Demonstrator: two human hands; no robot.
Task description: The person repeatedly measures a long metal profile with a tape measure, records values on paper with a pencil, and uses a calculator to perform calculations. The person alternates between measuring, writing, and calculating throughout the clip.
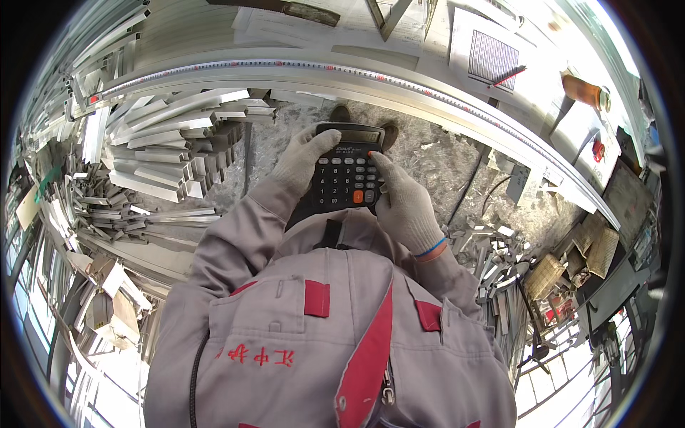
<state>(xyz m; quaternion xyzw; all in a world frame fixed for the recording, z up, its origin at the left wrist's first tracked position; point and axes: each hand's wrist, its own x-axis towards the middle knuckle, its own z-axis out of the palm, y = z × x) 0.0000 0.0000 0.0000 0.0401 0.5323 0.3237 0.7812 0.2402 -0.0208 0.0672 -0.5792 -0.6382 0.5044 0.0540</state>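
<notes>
A black desk calculator (337,187), with white-marked keys and an orange one, is held in front of my chest. My left hand (302,161), in a white knit glove, grips its left side with the thumb over the upper left corner by the display. Along the right side lies my right hand (407,207), in a matching glove with a blue cuff edge. Its thumb reaches onto the keys at the upper right, and its other fingers are mostly hidden behind the calculator.
Beyond the calculator, a long tape measure (271,64) runs along a metal bench. Stacked metal profiles (164,146) fill the left; offcuts (499,250) litter the right floor. A printed sheet (492,60), red pen (508,76) and orange can (584,93) sit at the far right.
</notes>
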